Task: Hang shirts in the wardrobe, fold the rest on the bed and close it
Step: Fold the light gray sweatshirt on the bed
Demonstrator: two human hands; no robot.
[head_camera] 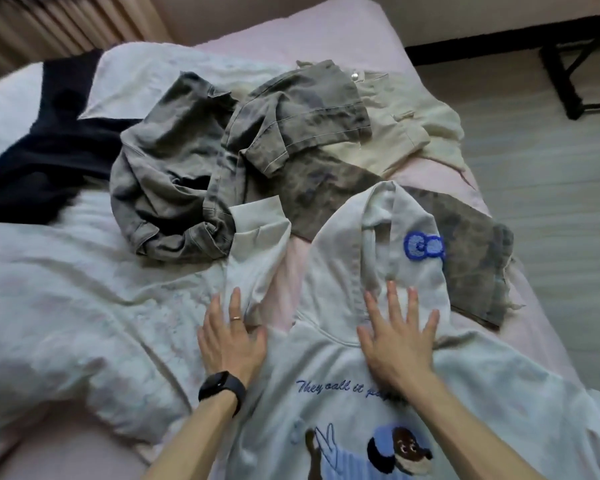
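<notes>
Lying flat and spread, left hand (231,339) and right hand (397,337) press one white hoodie (314,362).

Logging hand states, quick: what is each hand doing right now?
Left hand: open, pressing flat on the hoodie by its sleeve.
Right hand: open, fingers spread flat at the base of the hood.

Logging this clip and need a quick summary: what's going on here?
A person presses both hands flat on a white printed hoodie spread face up on the pink-sheeted bed. The left hand lies by the sleeve and the right hand at the base of the hood. The hoodie is not yet folded. Beyond it lie crumpled grey washed denim garments, a cream garment and a dark navy garment.
</notes>
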